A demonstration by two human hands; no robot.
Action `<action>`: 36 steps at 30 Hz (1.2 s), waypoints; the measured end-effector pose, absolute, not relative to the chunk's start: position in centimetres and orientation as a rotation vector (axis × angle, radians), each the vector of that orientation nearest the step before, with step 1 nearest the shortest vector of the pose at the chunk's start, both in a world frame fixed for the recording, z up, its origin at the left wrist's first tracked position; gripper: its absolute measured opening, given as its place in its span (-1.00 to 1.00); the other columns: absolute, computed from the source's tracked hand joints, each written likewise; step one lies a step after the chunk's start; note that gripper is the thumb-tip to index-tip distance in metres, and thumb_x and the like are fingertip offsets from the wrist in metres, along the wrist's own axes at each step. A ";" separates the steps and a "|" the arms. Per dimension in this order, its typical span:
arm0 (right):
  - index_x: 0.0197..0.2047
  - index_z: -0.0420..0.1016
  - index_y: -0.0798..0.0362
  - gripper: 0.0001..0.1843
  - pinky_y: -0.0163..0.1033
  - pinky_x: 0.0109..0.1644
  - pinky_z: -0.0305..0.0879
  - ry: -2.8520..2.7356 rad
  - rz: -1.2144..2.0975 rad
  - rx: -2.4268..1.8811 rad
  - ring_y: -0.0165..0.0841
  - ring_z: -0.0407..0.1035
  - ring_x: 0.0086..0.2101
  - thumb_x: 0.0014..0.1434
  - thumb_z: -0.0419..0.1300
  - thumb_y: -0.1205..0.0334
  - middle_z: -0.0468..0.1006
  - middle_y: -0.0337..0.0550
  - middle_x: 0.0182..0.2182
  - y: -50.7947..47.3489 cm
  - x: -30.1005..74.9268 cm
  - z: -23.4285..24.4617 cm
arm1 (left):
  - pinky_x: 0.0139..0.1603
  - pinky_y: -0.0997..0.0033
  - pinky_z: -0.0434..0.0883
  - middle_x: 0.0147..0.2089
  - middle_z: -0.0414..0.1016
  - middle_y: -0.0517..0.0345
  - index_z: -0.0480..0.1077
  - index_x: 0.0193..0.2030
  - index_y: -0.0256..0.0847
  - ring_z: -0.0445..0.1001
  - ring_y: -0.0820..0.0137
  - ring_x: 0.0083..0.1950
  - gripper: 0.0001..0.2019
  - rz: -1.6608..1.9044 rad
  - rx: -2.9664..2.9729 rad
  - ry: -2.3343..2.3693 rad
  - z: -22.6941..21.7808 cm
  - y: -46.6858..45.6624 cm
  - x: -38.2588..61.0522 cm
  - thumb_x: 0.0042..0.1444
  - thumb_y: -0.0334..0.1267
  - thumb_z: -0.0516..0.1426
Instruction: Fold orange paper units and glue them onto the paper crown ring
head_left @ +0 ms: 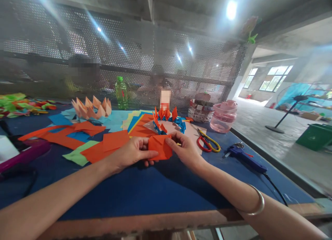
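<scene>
An orange sheet of paper (161, 148), partly folded, is held up over the front of the table between both hands. My left hand (138, 150) grips its left side, thumb on top and fingers beneath. At the upper right edge my right hand (184, 147) pinches the same paper between thumb and fingers. Just behind it stands a ring of folded paper points (181, 124) in orange and blue. More orange paper (115, 140) lies flat to the left, over a light green sheet (81, 153).
Scissors (207, 143) and a blue glue gun (245, 158) with a cord lie at right. Behind them are a pink jug (223, 117) and a woven basket (200, 111). A peach paper ring (91, 108) and a green bottle (121, 94) stand toward the mesh partition (135, 43).
</scene>
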State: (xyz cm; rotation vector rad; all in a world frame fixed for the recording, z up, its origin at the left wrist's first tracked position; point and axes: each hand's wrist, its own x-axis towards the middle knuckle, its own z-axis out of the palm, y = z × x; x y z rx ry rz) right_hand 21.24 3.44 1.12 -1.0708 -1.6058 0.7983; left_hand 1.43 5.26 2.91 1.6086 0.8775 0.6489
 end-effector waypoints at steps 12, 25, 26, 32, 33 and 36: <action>-0.17 0.38 0.04 -0.87 -0.29 -0.33 0.25 -1.786 0.379 -0.997 -0.39 0.27 -0.33 0.18 0.17 0.28 0.36 -0.17 -0.29 2.2 21.2 1.8 | -0.52 0.56 0.33 -0.54 0.55 0.18 0.49 -0.40 -0.25 0.43 0.51 -0.55 -0.81 0.814 1.453 1.024 3.3 5.1 1.6 -0.13 -0.23 0.35; -0.13 0.30 0.04 -0.61 -0.29 -0.35 0.21 -1.704 0.629 -1.101 -0.40 0.28 -0.38 0.08 0.29 0.02 0.41 -0.24 -0.34 2.2 20.8 1.6 | -0.32 0.46 0.49 -0.28 0.63 0.17 0.58 -0.26 -0.18 0.53 0.41 -0.33 -0.68 0.915 1.165 0.948 4.1 4.6 1.7 -0.24 -0.25 0.42; -0.17 0.34 0.05 -0.64 -0.29 -0.34 0.20 -1.730 0.707 -1.112 -0.41 0.28 -0.39 0.09 0.27 -0.01 0.43 -0.25 -0.37 2.2 20.8 1.5 | -0.32 0.47 0.47 -0.28 0.62 0.17 0.59 -0.27 -0.18 0.51 0.43 -0.34 -0.68 0.916 1.168 0.939 4.0 4.6 1.7 -0.24 -0.25 0.42; -0.41 0.38 0.08 -0.69 -0.31 -0.38 0.11 -1.711 0.986 -1.022 -0.46 0.21 -0.47 0.12 0.20 -0.01 0.40 -0.28 -0.50 2.6 20.6 1.0 | -0.45 0.50 0.31 -0.44 0.54 0.18 0.54 -0.39 -0.25 0.40 0.47 -0.47 -0.73 0.831 1.337 1.026 3.2 4.3 1.9 -0.22 -0.17 0.40; -0.39 0.37 0.08 -0.69 -0.32 -0.38 0.12 -1.649 1.039 -0.999 -0.46 0.23 -0.47 0.10 0.21 -0.02 0.40 -0.28 -0.50 2.7 20.7 0.9 | -0.48 0.49 0.28 -0.47 0.52 0.20 0.52 -0.41 -0.25 0.37 0.47 -0.50 -0.72 0.823 1.393 1.068 3.2 4.2 1.9 -0.22 -0.14 0.39; -0.33 0.38 0.07 -0.71 -0.33 -0.37 0.15 -1.504 1.129 -1.021 -0.45 0.29 -0.45 0.08 0.22 -0.01 0.45 -0.28 -0.46 3.1 21.1 1.0 | -0.39 0.43 0.33 -0.37 0.54 0.16 0.49 -0.31 -0.24 0.46 0.36 -0.37 -0.65 0.836 1.606 1.110 3.2 4.3 1.9 -0.17 -0.06 0.36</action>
